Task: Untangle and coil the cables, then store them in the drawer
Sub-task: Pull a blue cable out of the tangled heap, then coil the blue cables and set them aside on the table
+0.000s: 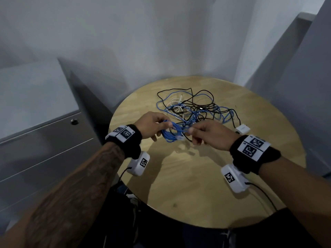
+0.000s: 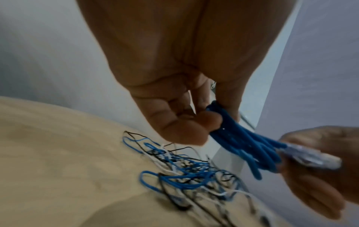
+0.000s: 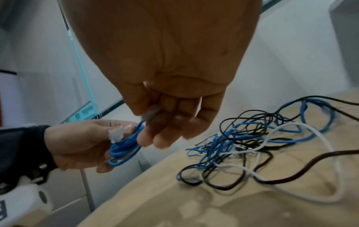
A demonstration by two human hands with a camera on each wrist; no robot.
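**One blue cable nearly coiled, the rest still a heap**

From my seat I judge the job to be in its early part. My left hand (image 1: pixel 150 124) has its fingers and thumb curled round a small bundle of thin blue network cable (image 1: pixel 172 133), several loops gathered together and lifted clear of the round pale wooden counter (image 1: pixel 179 185). My right hand (image 1: pixel 206 133), just beside the left, pinches the clear plastic plug (image 2: pixel 314 156) at that same cable's end between thumb and fingertips, the other fingers loosely bent. A second clear plug (image 3: pixel 116 135) shows against the left hand's fingers in the right wrist view, so I take it both ends of this cable are in hand and the coil is close to finished; whether it is fully free of the pile I cannot tell, since strands run close past the right hand.

What is left is most of it. Beyond both hands, farther out on the counter, lies the tangled heap of blue, black and white cables (image 1: pixel 193 108), loops crossing every way, with a small white plug block (image 1: pixel 242 129) just outside my right hand. None of that is sorted.

The grey metal drawer cabinet (image 1: pixel 44 140) stands off to the outer side of my left hand, its fronts closed as far as I can see. Nothing is stored yet: this coil must be secured, a drawer opened, and every other cable teased out and wound.
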